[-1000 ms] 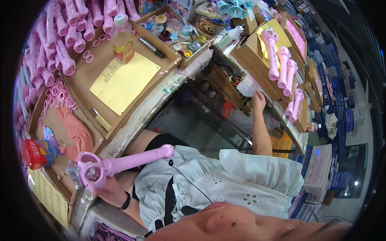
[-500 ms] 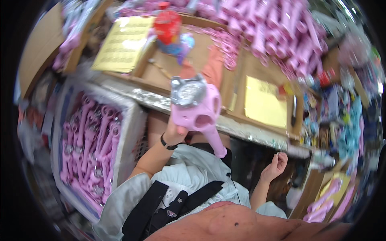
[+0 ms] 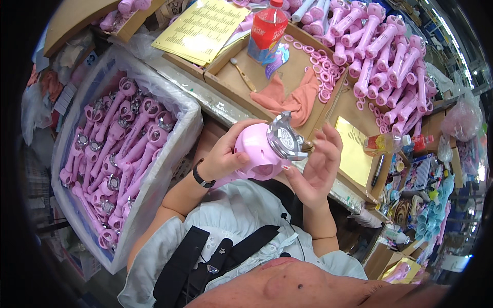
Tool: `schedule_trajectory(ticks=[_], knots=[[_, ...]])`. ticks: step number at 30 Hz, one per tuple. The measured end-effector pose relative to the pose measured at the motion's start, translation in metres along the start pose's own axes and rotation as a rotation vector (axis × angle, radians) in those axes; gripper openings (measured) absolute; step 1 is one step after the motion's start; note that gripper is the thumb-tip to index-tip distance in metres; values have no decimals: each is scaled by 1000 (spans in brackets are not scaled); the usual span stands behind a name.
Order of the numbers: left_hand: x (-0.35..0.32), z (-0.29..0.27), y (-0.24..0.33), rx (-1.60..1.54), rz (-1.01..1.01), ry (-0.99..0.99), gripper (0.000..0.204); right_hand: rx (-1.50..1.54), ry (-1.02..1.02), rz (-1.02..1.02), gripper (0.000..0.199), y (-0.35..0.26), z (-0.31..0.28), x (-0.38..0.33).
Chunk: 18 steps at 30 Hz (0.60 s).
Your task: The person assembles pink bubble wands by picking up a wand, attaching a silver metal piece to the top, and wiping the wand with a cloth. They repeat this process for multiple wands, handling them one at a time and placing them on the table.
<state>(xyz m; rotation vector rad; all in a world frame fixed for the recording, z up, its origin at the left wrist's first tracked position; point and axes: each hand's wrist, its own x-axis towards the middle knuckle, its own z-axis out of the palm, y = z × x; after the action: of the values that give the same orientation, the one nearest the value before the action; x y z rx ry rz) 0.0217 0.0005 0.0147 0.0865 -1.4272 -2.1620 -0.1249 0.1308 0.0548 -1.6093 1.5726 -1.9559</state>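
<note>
My left hand [image 3: 222,154] grips a pink plastic handheld fan body [image 3: 257,151] by its round head, held in front of my chest. A clear, silver-edged fan part [image 3: 284,137] sits on top of that head. My right hand [image 3: 317,164] touches the right side of the clear part with fingers spread, thumb under the pink head. A black band is on my left wrist.
A lined white bin [image 3: 177,141] full of pink fan bodies [image 3: 120,149] stands at my left. On the bench ahead lie cardboard trays, an orange cloth [image 3: 287,100], a red-capped bottle [image 3: 267,31], pink rings [image 3: 321,84], yellow sheets [image 3: 200,28] and a pile of pink handles [image 3: 380,56].
The view has swung left and down. My right hand has come up from the bench edge to the fan head. My left hand has brought the fan closer to my chest.
</note>
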Motion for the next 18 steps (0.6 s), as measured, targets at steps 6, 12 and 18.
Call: schedule_trajectory(ticks=[6, 12, 18], knots=[[-13, -3, -10, 187, 14, -23, 101, 171, -189, 298, 93, -7, -1, -2], [-17, -6, -10, 252, -17, -94, 105, 56, -352, 462, 88, -22, -14, 8], [-18, -7, -8, 271, -60, -116, 97, -81, -514, 474, 83, -30, -19, 24]])
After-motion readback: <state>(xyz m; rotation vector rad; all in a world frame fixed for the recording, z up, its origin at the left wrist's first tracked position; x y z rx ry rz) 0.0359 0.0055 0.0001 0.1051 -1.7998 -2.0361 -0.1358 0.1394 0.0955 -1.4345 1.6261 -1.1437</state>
